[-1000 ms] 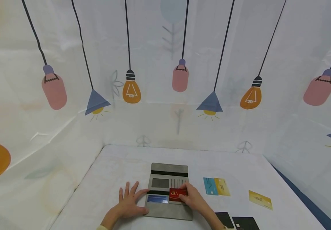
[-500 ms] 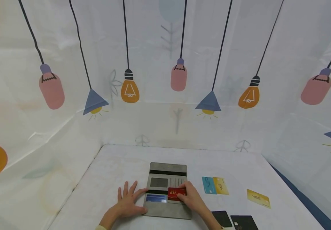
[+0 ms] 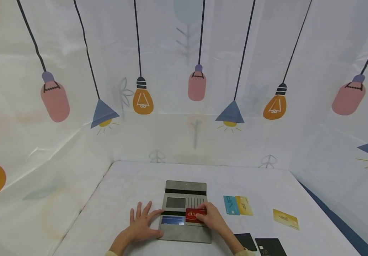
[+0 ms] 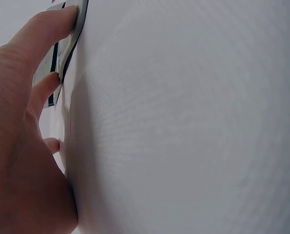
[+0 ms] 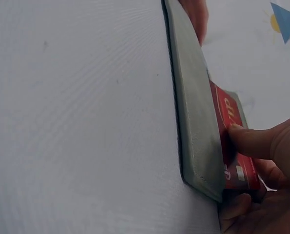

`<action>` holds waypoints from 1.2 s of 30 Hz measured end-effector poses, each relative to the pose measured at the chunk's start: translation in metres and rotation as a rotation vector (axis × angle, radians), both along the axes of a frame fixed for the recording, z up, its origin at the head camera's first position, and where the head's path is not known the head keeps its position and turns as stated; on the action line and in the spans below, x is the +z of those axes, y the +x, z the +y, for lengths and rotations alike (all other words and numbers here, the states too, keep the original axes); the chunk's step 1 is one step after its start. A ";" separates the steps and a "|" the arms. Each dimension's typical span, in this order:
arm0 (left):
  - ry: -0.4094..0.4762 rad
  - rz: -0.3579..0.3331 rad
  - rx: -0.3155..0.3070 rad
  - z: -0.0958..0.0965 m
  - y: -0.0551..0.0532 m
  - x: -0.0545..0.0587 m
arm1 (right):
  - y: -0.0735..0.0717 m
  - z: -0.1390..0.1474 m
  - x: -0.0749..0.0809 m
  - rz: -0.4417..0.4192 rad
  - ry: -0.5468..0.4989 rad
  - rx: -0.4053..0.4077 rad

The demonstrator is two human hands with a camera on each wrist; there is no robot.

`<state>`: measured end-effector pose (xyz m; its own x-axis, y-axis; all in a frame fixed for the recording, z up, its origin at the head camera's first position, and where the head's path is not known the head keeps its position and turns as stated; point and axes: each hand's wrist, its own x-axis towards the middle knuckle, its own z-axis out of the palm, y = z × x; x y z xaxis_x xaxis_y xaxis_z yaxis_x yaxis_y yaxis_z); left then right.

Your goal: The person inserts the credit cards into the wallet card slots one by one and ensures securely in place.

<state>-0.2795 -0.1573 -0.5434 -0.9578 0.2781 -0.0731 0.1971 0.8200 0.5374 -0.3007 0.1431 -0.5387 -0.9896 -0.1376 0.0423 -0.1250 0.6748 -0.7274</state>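
A grey wallet lies unfolded on the white table, with card slots and a blue card at its lower left. At its left edge rests my left hand, fingers spread, thumb and index finger touching the border. My right hand pinches a red VIP card over the lower right slots. In the right wrist view the thumb lies on the face of the red card, whose lower edge is hidden behind the wallet's grey flap. The left wrist view shows the left fingertips on the wallet's edge.
To the right lie a teal card and a yellow card side by side. Another yellow card is further right. Two black cards, one partly behind the right forearm, the other beside it, lie near the front.
The head view has shifted slightly. Both hands stay at the wallet, and the right thumb sits a little higher on the red card.
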 end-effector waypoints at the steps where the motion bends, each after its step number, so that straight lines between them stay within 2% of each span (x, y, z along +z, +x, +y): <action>1: 0.000 0.000 0.000 0.000 0.000 0.000 | 0.000 0.000 0.000 0.002 0.004 -0.001; 7: -0.004 -0.003 -0.002 0.000 -0.001 -0.001 | 0.000 0.000 -0.001 0.005 0.011 0.012; 21: 0.009 -0.007 -0.005 0.000 -0.002 -0.003 | 0.003 0.002 0.001 0.029 0.029 0.101; 36: 0.013 -0.005 -0.012 0.000 0.001 -0.001 | 0.006 0.004 0.001 0.028 0.044 0.163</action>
